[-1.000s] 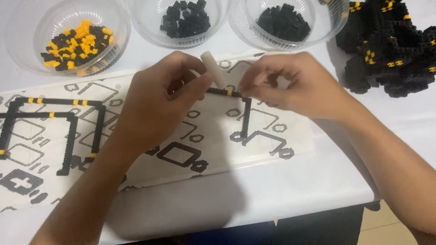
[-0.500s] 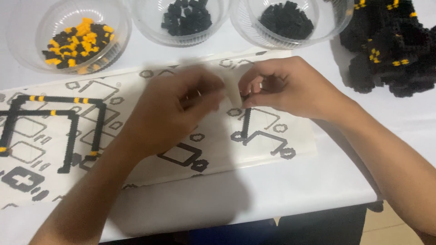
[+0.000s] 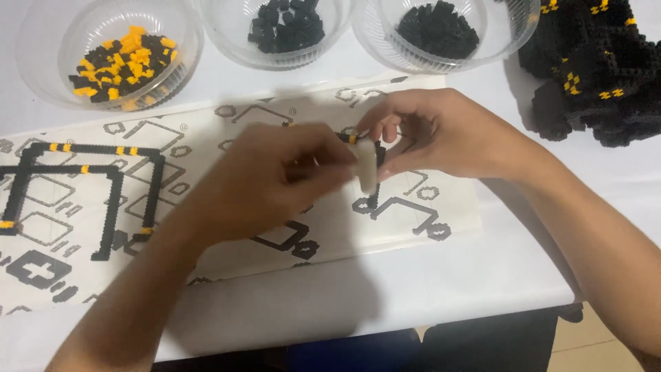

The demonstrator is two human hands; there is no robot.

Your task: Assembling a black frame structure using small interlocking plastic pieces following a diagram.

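My left hand (image 3: 275,182) has dropped lower over the printed sheet (image 3: 227,138) and now pinches a small white tool (image 3: 366,165). My right hand (image 3: 441,134) pinches the black-and-orange brick strip (image 3: 354,138), mid-sheet, well back from the table's (image 3: 413,289) front edge; fitting continues.

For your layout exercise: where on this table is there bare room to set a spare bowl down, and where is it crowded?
Bare white table lies along the near edge, below the printed sheet. The far edge is packed with three bowls and the black brick pile. Both hands crowd mid-sheet.
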